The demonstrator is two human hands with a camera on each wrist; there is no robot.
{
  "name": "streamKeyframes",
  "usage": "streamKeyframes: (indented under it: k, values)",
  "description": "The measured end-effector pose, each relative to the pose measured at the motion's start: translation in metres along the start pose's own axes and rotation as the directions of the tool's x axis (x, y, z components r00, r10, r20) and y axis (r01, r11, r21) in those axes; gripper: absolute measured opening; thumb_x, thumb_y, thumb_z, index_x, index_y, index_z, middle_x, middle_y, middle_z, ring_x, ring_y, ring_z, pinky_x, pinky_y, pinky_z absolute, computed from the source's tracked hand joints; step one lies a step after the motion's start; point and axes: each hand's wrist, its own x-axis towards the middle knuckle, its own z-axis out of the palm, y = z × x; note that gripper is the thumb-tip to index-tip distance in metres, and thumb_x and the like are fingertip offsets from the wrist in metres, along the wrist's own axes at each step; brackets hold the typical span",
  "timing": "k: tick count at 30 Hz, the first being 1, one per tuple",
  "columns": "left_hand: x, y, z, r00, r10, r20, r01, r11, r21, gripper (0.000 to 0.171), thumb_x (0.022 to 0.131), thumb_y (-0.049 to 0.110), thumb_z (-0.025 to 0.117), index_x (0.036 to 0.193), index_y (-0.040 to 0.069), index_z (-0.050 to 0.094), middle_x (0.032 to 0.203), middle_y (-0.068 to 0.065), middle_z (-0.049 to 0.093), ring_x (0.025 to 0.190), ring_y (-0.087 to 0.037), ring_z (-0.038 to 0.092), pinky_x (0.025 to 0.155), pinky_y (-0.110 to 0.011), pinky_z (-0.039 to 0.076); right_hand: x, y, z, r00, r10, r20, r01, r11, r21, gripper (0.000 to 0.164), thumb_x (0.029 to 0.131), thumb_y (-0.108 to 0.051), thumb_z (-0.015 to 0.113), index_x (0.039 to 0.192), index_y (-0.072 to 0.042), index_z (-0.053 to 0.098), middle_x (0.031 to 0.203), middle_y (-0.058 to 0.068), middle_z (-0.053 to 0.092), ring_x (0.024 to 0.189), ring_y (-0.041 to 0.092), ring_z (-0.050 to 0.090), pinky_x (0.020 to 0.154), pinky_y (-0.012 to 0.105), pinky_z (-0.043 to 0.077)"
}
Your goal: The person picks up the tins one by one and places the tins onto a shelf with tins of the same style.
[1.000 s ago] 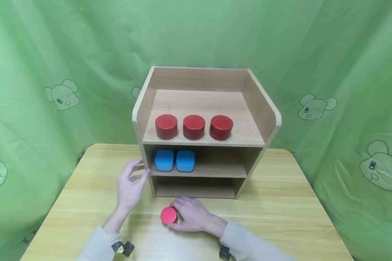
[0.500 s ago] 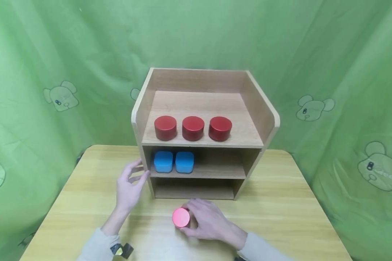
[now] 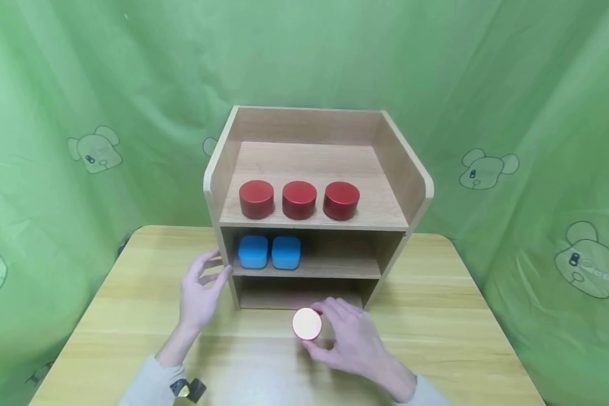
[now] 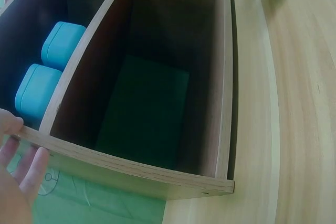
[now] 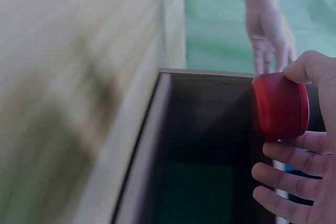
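Observation:
A small round red tin [image 3: 307, 324] is pinched between the thumb and fingers of my right hand [image 3: 352, 338], raised in front of the wooden shelf [image 3: 314, 225]. Its lid shines pale in the head view; the right wrist view shows the tin's red side [image 5: 278, 106]. My left hand [image 3: 200, 296] grips the shelf's left side panel, thumb at the front edge and fingers along the outside. Three larger red tins [image 3: 299, 200] stand in a row on the top board. Two blue rounded-square boxes [image 3: 286, 252] sit side by side at the left of the middle compartment.
The shelf stands on a light wooden table [image 3: 436, 338]. High side walls rise around its top board. Below the blue boxes is the low bottom compartment [image 3: 299, 293]. A green curtain [image 3: 304, 51] with mouse-head prints hangs behind and at both sides.
My right hand has carried the small red tin rightward and up off the table, closer to the shelf's bottom compartment. My left hand has stayed at the side panel.

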Motion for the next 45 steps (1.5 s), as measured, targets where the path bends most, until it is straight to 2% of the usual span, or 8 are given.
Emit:
streamKeyframes:
  k: [9,12,17,20,24,29,36,45]
  values:
    - [0.001,0.001,0.0,1.0,-0.001,-0.002,0.001,1.0,-0.006,0.044,0.09,-0.005,0.076,0.133,-0.003,0.064,0.134,-0.021,0.068,0.106,0.008,0.064,0.09,-0.01,0.061,0.011,0.008,-0.037,0.987,0.059,-0.149,-0.055,0.998,0.029,0.061,0.066,-0.042,0.091,0.115,-0.01,0.071,0.1,-0.003,0.074,0.086,0.013,0.069,0.066,0.028,0.065]
    - [0.001,0.0,0.0,1.0,-0.005,-0.001,0.005,1.0,-0.005,0.045,0.09,-0.006,0.076,0.133,-0.003,0.064,0.135,-0.021,0.068,0.106,0.008,0.064,0.09,-0.01,0.061,0.014,0.011,-0.048,0.978,0.083,-0.192,-0.08,0.996,0.026,0.06,0.072,-0.045,0.088,0.117,-0.009,0.072,0.101,-0.001,0.075,0.086,0.014,0.069,0.064,0.029,0.065]
    - [0.001,0.0,0.001,1.0,-0.019,0.006,0.019,1.0,-0.015,0.045,0.09,-0.006,0.076,0.133,-0.003,0.065,0.134,-0.021,0.068,0.106,0.007,0.064,0.089,-0.011,0.062,0.021,0.012,-0.068,0.956,0.114,-0.269,-0.112,0.993,0.024,0.057,0.072,-0.04,0.089,0.115,-0.007,0.073,0.1,0.002,0.076,0.083,0.014,0.069,0.061,0.026,0.062]
    - [0.001,-0.001,0.002,1.0,-0.022,0.008,0.022,1.0,-0.02,0.044,0.09,-0.006,0.076,0.133,-0.003,0.065,0.134,-0.02,0.068,0.106,0.007,0.065,0.089,-0.012,0.062,0.026,0.014,-0.081,0.945,0.141,-0.295,-0.132,0.99,0.049,0.056,0.075,-0.039,0.088,0.117,-0.006,0.073,0.102,0.005,0.077,0.085,0.017,0.071,0.066,0.026,0.063]
    - [0.001,0.0,0.002,1.0,-0.017,0.002,0.017,1.0,-0.022,0.044,0.09,-0.006,0.075,0.133,-0.003,0.065,0.133,-0.021,0.068,0.106,0.006,0.065,0.09,-0.012,0.062,0.034,0.019,-0.096,0.923,0.165,-0.347,-0.15,0.986,0.069,0.06,0.089,-0.055,0.076,0.119,-0.003,0.073,0.103,0.008,0.079,0.085,0.022,0.072,0.07,0.023,0.062]
    - [0.001,0.003,0.001,1.0,-0.017,-0.001,0.017,1.0,-0.019,0.045,0.09,-0.006,0.075,0.134,-0.003,0.064,0.133,-0.021,0.068,0.105,0.006,0.065,0.089,-0.011,0.061,0.044,0.027,-0.11,0.876,0.138,-0.462,-0.144,0.989,0.023,0.069,0.093,-0.065,0.064,0.117,-0.001,0.075,0.096,0.011,0.079,0.078,0.024,0.069,0.064,0.022,0.055]
    - [0.001,0.003,0.001,1.0,-0.012,-0.009,0.011,1.0,-0.017,0.044,0.091,-0.006,0.075,0.133,-0.002,0.065,0.131,-0.021,0.069,0.105,0.007,0.065,0.089,-0.011,0.062,0.056,0.033,-0.122,0.827,0.165,-0.538,-0.204,0.979,-0.013,0.071,0.091,-0.066,0.066,0.115,0.0,0.075,0.093,0.015,0.077,0.08,0.027,0.07,0.064,0.022,0.047]
    - [0.0,0.001,0.002,1.0,0.005,-0.012,-0.005,1.0,-0.019,0.043,0.09,-0.008,0.075,0.132,-0.002,0.066,0.131,-0.021,0.069,0.104,0.007,0.066,0.088,-0.013,0.063,0.072,0.036,-0.134,0.778,0.252,-0.576,-0.301,0.954,0.011,0.062,0.084,-0.053,0.078,0.118,-0.001,0.075,0.091,0.016,0.075,0.078,0.029,0.068,0.063,0.019,0.041]
